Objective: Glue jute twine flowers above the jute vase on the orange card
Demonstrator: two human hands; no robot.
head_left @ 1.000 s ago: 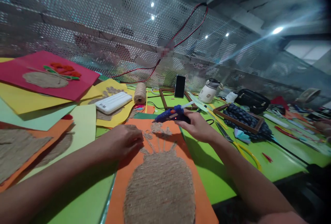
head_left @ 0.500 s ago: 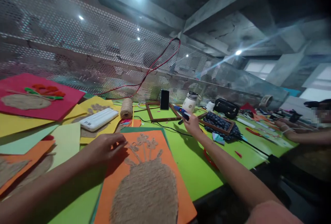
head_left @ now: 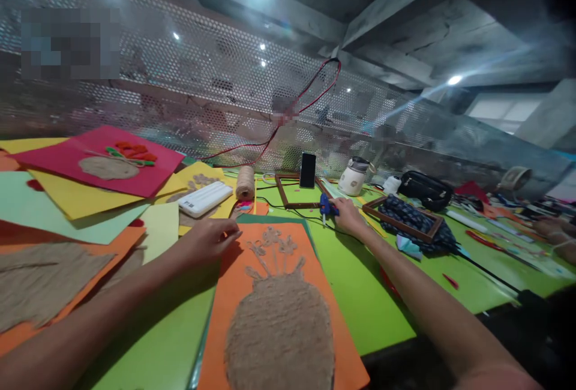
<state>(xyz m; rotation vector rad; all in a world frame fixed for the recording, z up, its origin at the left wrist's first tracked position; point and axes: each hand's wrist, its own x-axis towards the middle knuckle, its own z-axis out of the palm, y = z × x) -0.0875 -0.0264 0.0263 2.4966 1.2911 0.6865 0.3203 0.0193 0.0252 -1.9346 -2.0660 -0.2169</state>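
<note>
My right hand (head_left: 350, 216) grips a blue glue gun (head_left: 328, 205) low over the green table, in front of the brown wooden frame (head_left: 294, 204). My left hand (head_left: 211, 239) is closed, fingertips together at the upper left edge of an orange sheet (head_left: 346, 348). Whether a small thing is pinched there is hidden. On that sheet lies a vase shape of brown jute twine (head_left: 279, 330), with twine stems and flowers (head_left: 272, 243) above it. A dark green sheet (head_left: 252, 219) shows beneath the orange one.
Left lie piled coloured sheets, a pink one (head_left: 157, 177) on top. Behind are a white power bank (head_left: 206, 198), a twine spool (head_left: 245, 183), a phone (head_left: 308, 169) and a white bottle (head_left: 351, 177). A folded umbrella (head_left: 405, 222) lies right. Another person's hand (head_left: 551, 228) shows far right.
My view has swung left, so the scene sits further right. My right hand has turned the glue gun from slanting up to pointing down. My left hand stays by the orange sheet's edge.
</note>
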